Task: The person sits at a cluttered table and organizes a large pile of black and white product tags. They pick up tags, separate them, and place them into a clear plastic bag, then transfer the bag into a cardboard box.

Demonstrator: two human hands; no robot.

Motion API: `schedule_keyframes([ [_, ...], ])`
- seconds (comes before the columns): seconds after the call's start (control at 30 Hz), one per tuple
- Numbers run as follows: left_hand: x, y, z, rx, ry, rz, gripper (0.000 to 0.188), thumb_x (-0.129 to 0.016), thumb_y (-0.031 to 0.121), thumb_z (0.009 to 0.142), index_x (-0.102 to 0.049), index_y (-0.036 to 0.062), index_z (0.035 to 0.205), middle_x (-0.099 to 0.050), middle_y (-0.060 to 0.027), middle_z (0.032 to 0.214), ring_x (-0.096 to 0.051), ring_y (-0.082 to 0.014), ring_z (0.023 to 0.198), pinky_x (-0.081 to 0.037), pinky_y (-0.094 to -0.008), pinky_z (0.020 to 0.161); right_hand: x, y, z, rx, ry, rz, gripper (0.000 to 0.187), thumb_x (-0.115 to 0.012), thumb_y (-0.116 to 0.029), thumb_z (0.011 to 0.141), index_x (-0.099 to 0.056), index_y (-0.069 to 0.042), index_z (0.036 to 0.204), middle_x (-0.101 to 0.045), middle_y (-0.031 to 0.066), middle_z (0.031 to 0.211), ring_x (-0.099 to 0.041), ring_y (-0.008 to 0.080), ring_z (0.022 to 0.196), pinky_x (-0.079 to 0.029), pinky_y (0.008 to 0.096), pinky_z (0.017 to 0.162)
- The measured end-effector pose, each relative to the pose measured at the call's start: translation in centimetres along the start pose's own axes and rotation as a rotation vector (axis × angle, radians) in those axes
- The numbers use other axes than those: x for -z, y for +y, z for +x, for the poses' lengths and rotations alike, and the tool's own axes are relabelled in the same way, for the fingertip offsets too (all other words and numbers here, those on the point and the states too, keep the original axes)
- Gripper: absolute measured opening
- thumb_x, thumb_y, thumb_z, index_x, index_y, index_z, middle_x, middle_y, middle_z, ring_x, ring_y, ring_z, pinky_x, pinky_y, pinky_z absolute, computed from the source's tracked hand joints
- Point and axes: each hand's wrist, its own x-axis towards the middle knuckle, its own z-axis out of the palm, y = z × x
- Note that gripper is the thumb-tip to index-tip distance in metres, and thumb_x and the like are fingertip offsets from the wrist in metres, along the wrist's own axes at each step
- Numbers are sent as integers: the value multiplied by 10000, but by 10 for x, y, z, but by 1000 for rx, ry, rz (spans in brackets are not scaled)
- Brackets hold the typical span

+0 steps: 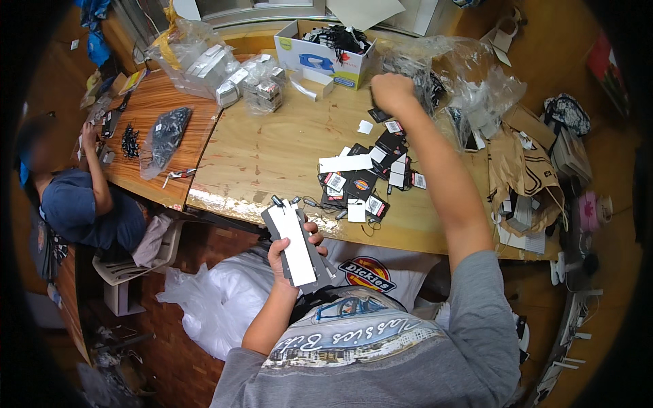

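Apparently, only part is gathered: at lower centre, the left hand [279,261] has its fingers around a stack of tags [294,245]; a loose tag pile [360,182] lies unstacked at centre of the surface [265,149]. The right hand [393,92], upper centre, is curled; its content I cannot tell.

Open tabletop [262,146] leaves passage left of the tag pile [360,183]; a box [320,62] blocks behind.

This is looking like a small workshop: a worn, light-brown wooden tabletop [272,149] is carrying a loose pile of black-and-white cardboard tags [360,183], a printed white cardboard box [347,73] is holding thin black cords [338,38] at the tabletop's far edge, and a blue-shirted co-worker [81,204] is sitting left of the tabletop.
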Motion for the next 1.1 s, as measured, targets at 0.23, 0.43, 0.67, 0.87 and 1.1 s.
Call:
schedule_keyframes([
  [0.23,2,-11,19,23,149,32,435,-573,219,660,-391,9,994,-432,-66,910,-449,-162,814,-388,-318,730,-25,15,2,2,-315,1364,483,-531,15,693,-336,-75,1125,-513,138,932,-553,197,729,-467,325,571],
  [0.43,10,-18,32,-18,116,76,499,-554,325,730,-394,4,1077,-492,-154,962,-481,-250,888,-390,-385,797,-52,-65,-75,-43,-444,1615,365,-497,-28,751,-323,-93,1065,-543,123,835,-546,179,725,-455,290,579],
  [0.67,24,-16,23,-98,313,172,443,-563,174,719,-395,36,1105,-498,-121,1024,-501,-252,922,-382,-405,843,-68,-101,-165,403,-209,816,274,-467,-123,755,-405,7,987,-499,205,855,-500,331,829,-397,391,710],
  [0.87,17,-3,19,-95,256,181,511,-494,35,623,-349,-11,1111,-480,-146,1034,-478,-265,965,-418,-416,819,-100,-52,-72,455,-57,500,320,-592,-90,641,-522,-73,953,-477,96,979,-437,277,914,-367,328,800],
  [1.1,23,11,15,-74,184,133,456,-490,64,605,-407,-64,1036,-500,-137,947,-498,-254,928,-452,-391,771,-128,-43,-27,522,-334,373,578,-746,-187,420,-476,-114,925,-458,35,1034,-369,232,1026,-269,373,804],
])
